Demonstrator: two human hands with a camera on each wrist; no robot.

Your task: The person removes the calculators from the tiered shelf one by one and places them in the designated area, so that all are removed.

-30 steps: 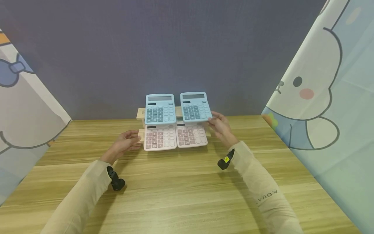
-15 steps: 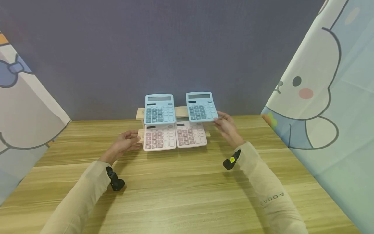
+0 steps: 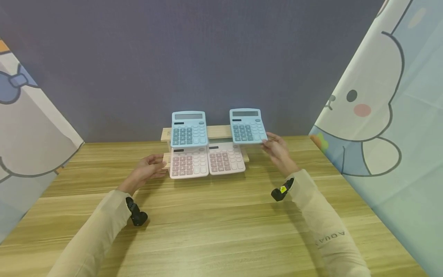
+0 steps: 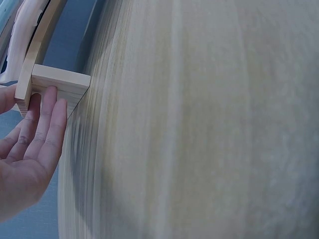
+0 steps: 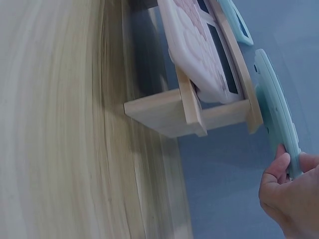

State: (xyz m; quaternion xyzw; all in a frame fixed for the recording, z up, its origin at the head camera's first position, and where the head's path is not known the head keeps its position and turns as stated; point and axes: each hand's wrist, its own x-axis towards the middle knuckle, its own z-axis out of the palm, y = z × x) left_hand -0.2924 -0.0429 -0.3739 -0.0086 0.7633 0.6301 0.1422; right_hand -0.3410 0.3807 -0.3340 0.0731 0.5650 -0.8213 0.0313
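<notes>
My right hand (image 3: 279, 154) pinches the lower right corner of a blue calculator (image 3: 247, 126) between thumb and fingers. In the right wrist view this blue calculator (image 5: 278, 109) stands off the end of a two-tier wooden rack (image 5: 189, 102), with a gap visible between them. On the left, my left hand (image 3: 147, 170) holds the rack's lower left end, thumb on one side and fingertips against the wooden end piece (image 4: 60, 82). Another blue calculator (image 3: 189, 130) leans on the upper tier. Two pink calculators (image 3: 189, 164) sit side by side on the lower tier.
The rack stands on a wood-grain table (image 3: 194, 231) near its back edge. Behind rises a dark grey-blue panel (image 3: 207, 57). Cartoon-printed panels flank the table, with a white figure (image 3: 367, 96) on the right one.
My right hand has moved the blue calculator to the right, widening the gap from the other blue one and baring more of the upper rail. My left hand stays in place.
</notes>
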